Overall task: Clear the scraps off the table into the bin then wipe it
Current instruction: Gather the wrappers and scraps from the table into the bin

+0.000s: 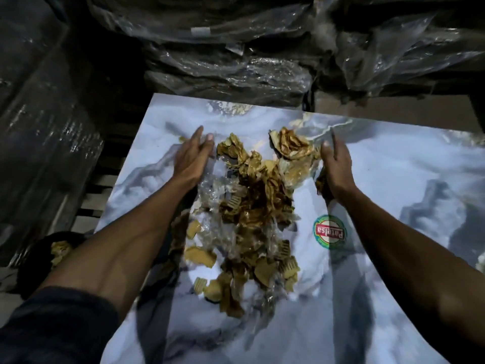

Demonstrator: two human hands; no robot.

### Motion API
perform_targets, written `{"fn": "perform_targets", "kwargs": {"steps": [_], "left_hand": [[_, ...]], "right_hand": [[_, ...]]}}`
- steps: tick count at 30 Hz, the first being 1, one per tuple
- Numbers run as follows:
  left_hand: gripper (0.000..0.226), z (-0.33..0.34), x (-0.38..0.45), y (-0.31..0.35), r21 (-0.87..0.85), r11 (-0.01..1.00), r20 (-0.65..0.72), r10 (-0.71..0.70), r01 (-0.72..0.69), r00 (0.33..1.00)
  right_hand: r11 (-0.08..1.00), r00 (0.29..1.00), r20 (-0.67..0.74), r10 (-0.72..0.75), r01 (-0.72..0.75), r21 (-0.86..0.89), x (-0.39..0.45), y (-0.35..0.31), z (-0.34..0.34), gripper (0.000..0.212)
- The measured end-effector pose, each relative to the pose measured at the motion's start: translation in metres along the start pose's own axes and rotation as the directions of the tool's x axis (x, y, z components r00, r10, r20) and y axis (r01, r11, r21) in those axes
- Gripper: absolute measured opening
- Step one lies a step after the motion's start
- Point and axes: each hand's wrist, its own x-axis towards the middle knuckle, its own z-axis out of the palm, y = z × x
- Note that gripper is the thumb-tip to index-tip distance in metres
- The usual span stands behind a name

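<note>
Head view looked down on a shiny table (393,179) with a blue and white marble look, in a dark room. Piles of plastic-wrapped bundles (231,48) filled the top of the frame. One round sticker (330,231) sat right of the middle. One big heap of gold and clear scraps (252,206) lay in the middle of the table. Two hands stood on either side of it: the left hand (193,156) and right hand (336,164) had straight fingers, holding nothing. One dark bin (39,258) at lower left held a few scraps.
</note>
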Motion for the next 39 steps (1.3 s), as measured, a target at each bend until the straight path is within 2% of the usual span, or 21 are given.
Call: {"fn": "perform_targets", "kwargs": {"steps": [3, 5, 9, 13, 21, 24, 27, 30, 33, 36, 39], "left_hand": [[0.075, 0.014, 0.006, 0.015, 0.244, 0.957, 0.204, 0.108, -0.157, 0.973], [0.081, 0.019, 0.005, 0.021, 0.33, 0.909, 0.304, 0.153, -0.255, 0.94], [0.091, 0.027, -0.008, 0.021, 0.391, 0.85, 0.346, 0.219, -0.353, 0.912], [0.089, 0.028, -0.027, 0.019, 0.451, 0.801, 0.345, 0.252, -0.395, 0.904], [0.072, 0.016, -0.069, 0.011, 0.421, 0.827, 0.364, 0.222, -0.372, 0.905], [0.073, 0.011, -0.082, 0.007, 0.38, 0.858, 0.348, 0.214, -0.345, 0.913], [0.07, 0.003, -0.091, 0.006, 0.249, 0.929, 0.279, 0.203, -0.275, 0.938], [0.062, -0.004, -0.094, 0.009, 0.212, 0.939, 0.181, 0.235, -0.272, 0.955], [0.057, -0.004, -0.093, 0.006, 0.197, 0.946, 0.14, 0.234, -0.258, 0.962], [0.056, -0.002, -0.093, -0.001, 0.145, 0.961, 0.129, 0.216, -0.234, 0.968], [0.058, -0.004, -0.098, -0.004, 0.079, 0.973, 0.11, 0.21, -0.219, 0.972]], "right_hand": [[0.971, 0.989, 0.12, -0.08, 0.105, -0.214, 0.018, -0.003, 0.009, 0.07], [0.938, 0.977, 0.196, -0.085, 0.145, -0.315, 0.018, -0.004, 0.016, 0.067], [0.882, 0.938, 0.266, -0.223, 0.31, -0.355, 0.001, -0.003, 0.024, 0.067], [0.876, 0.94, 0.253, -0.227, 0.311, -0.369, -0.026, -0.004, 0.031, 0.064], [0.905, 0.966, 0.197, -0.168, 0.231, -0.358, -0.098, -0.008, 0.035, 0.064], [0.913, 0.97, 0.189, -0.156, 0.215, -0.348, -0.121, -0.01, 0.035, 0.066], [0.978, 0.989, 0.115, -0.094, 0.114, -0.177, -0.125, -0.014, 0.031, 0.069], [0.998, 0.997, 0.073, -0.028, 0.032, -0.061, -0.099, -0.022, 0.028, 0.068], [0.989, 0.984, 0.181, -0.004, 0.03, -0.144, -0.056, -0.034, 0.03, 0.074], [0.959, 0.946, 0.326, 0.0, 0.093, -0.268, -0.023, -0.044, 0.037, 0.075], [0.946, 0.897, 0.442, -0.028, 0.167, -0.278, -0.024, -0.057, 0.039, 0.069]]}}
